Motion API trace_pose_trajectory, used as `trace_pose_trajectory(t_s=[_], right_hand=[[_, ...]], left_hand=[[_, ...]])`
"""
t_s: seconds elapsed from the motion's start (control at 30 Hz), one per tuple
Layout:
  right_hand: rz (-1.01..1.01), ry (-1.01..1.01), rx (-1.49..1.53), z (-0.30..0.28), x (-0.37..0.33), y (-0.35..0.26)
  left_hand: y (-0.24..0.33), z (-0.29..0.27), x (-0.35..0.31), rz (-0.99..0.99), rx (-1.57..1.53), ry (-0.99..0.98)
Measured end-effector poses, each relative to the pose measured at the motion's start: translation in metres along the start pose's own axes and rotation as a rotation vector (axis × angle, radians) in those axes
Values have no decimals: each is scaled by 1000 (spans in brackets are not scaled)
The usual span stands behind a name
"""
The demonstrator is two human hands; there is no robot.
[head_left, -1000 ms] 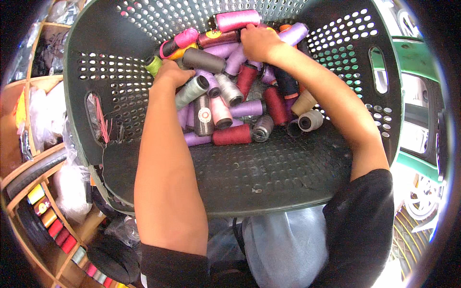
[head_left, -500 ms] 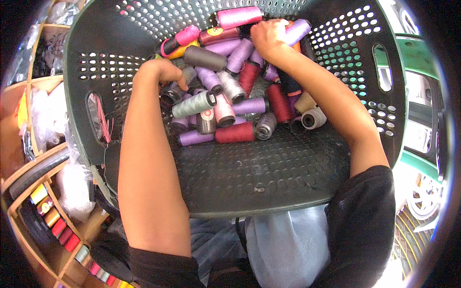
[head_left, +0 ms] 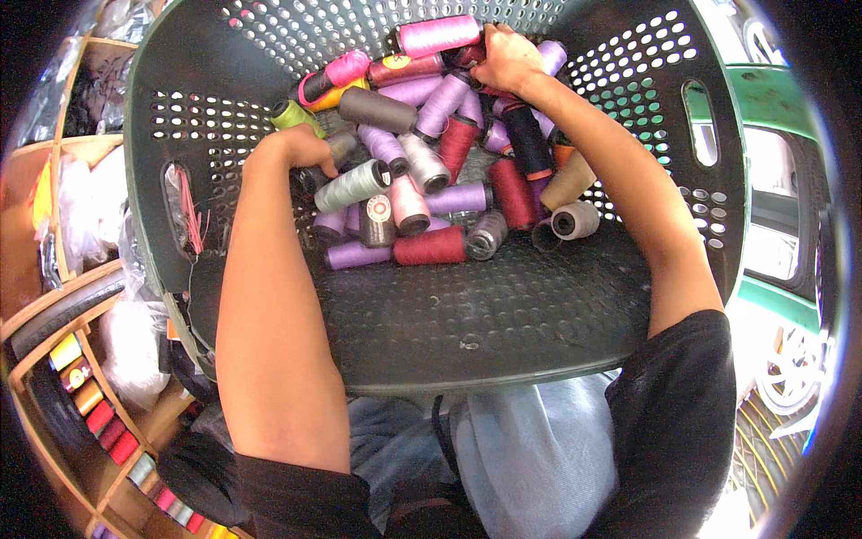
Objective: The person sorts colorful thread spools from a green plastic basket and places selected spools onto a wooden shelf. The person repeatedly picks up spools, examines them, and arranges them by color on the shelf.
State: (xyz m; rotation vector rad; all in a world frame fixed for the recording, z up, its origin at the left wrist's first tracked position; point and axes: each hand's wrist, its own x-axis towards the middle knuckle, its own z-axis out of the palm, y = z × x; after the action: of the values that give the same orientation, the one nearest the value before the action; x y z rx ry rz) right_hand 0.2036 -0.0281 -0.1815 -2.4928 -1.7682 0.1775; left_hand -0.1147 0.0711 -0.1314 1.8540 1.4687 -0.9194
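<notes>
Many thread spools lie heaped in a dark perforated plastic basket (head_left: 404,337). My left hand (head_left: 292,146) is at the heap's left side, its fingers curled round a grey spool (head_left: 341,146), with a lime-green spool (head_left: 292,115) just behind it. At the far right of the heap, my right hand (head_left: 508,59) has bent fingers beside a dark red spool (head_left: 464,57); what lies under its palm is hidden. A bright pink spool (head_left: 440,36) leans near those fingertips. A pale grey-green spool (head_left: 353,186), a dark grey spool (head_left: 377,110) and a black spool (head_left: 528,139) lie between my arms.
The basket's side walls have handle slots, and pink strands (head_left: 187,211) hang by the left one. Wooden shelves (head_left: 103,359) at the left hold more spools and plastic bags (head_left: 135,355). A green frame (head_left: 772,108) stands at the right. Denim cloth (head_left: 530,458) shows below the basket.
My right hand has shifted slightly, uncovering the black spool and a tan cone more fully. The basket and its spools sit a little higher and further left in view. My left hand stays by the grey spool.
</notes>
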Motion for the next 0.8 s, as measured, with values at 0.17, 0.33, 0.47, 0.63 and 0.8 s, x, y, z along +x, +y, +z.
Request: trace_pose_trajectory(t_s=[0.17, 0.33, 0.47, 0.63, 0.8], right_hand=[[-79, -127, 58, -7, 10, 8], [-77, -232, 198, -11, 23, 22], [-228, -235, 128, -11, 21, 20], [-249, -272, 91, -23, 24, 17], [-164, -231, -90, -42, 22, 13]], left_hand=[[-20, -18, -2, 82, -59, -84], [-30, -7, 13, 265, -330, 94], [-20, -5, 6, 303, -223, 254], [1, -33, -22, 281, -351, 133], [5, -32, -20, 416, -347, -32]])
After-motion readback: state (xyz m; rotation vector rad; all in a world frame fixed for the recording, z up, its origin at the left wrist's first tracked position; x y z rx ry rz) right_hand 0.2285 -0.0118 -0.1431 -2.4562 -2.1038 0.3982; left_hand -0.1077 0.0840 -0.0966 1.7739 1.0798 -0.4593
